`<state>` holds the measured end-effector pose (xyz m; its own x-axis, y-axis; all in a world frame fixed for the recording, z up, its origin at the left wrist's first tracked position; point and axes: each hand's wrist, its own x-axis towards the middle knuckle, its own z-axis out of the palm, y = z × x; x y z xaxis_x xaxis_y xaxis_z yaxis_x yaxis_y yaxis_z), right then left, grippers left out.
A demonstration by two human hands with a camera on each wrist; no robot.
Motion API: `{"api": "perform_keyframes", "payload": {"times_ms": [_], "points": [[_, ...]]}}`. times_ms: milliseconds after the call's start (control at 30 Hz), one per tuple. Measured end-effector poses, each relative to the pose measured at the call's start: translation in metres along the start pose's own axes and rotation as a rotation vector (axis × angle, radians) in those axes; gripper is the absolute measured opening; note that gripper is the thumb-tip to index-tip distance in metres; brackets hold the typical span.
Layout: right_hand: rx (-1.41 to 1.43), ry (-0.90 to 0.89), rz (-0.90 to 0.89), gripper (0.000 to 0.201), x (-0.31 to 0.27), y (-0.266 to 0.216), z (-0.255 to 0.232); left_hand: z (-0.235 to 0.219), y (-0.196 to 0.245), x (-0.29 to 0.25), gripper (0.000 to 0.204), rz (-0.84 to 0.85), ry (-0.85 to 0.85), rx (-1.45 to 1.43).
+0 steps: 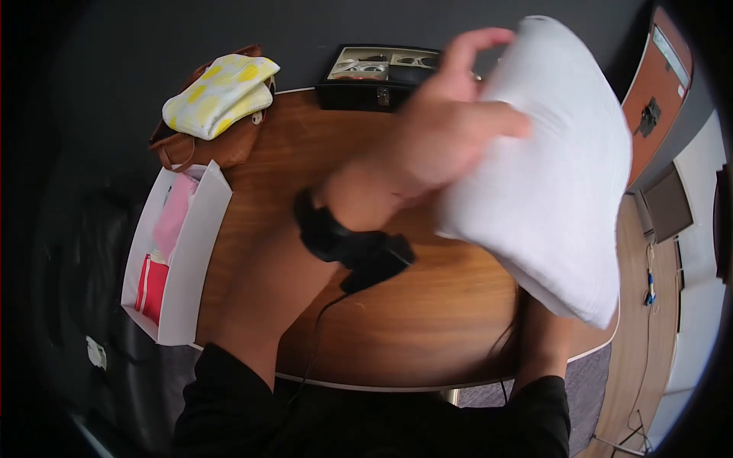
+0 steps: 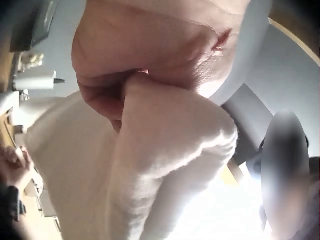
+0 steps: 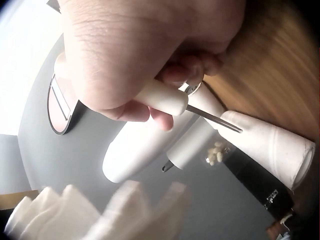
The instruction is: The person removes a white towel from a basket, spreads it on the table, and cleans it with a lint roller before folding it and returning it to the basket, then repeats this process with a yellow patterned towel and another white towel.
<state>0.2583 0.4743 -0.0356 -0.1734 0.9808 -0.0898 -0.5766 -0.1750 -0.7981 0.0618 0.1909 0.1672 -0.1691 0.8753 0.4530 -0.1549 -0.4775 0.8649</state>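
Note:
My left hand (image 1: pixel 450 126) grips a large white folded cloth (image 1: pixel 561 160) by its upper edge, high over the right side of the table. In the left wrist view the hand (image 2: pixel 155 45) pinches a fold of the cloth (image 2: pixel 170 125), which hangs down in soft layers. The cloth hides my right hand in the head view. Up close, the right hand (image 3: pixel 135 55) curls round the thick white handle (image 3: pixel 172 101) of a tool with a thin metal shaft (image 3: pixel 215 120), seemingly a screwdriver. Cloth folds (image 3: pixel 105 217) fill the bottom of that view.
A brown bag (image 1: pixel 237 149) with a yellow-and-white cloth (image 1: pixel 221 91) stands back left, beside a white box (image 1: pixel 195 267) of pink and red items. A black eyewear case (image 1: pixel 359 95) sits at the back. A white cylinder (image 3: pixel 272 142) and a white dark-tipped piece (image 3: pixel 190 145) are near the tool.

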Motion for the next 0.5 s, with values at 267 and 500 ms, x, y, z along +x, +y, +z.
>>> {"api": "perform_keyframes", "payload": {"times_ms": [267,500], "points": [[0.162,-0.341,0.077,0.032,0.025,0.011,-0.043,-0.124,-0.061,-0.135,0.064,-0.32,0.264,0.234],[0.097,-0.322,0.021,0.036,0.024,0.011,-0.042,-0.147,-0.057,-0.223,0.068,-0.538,0.258,0.526]]}}
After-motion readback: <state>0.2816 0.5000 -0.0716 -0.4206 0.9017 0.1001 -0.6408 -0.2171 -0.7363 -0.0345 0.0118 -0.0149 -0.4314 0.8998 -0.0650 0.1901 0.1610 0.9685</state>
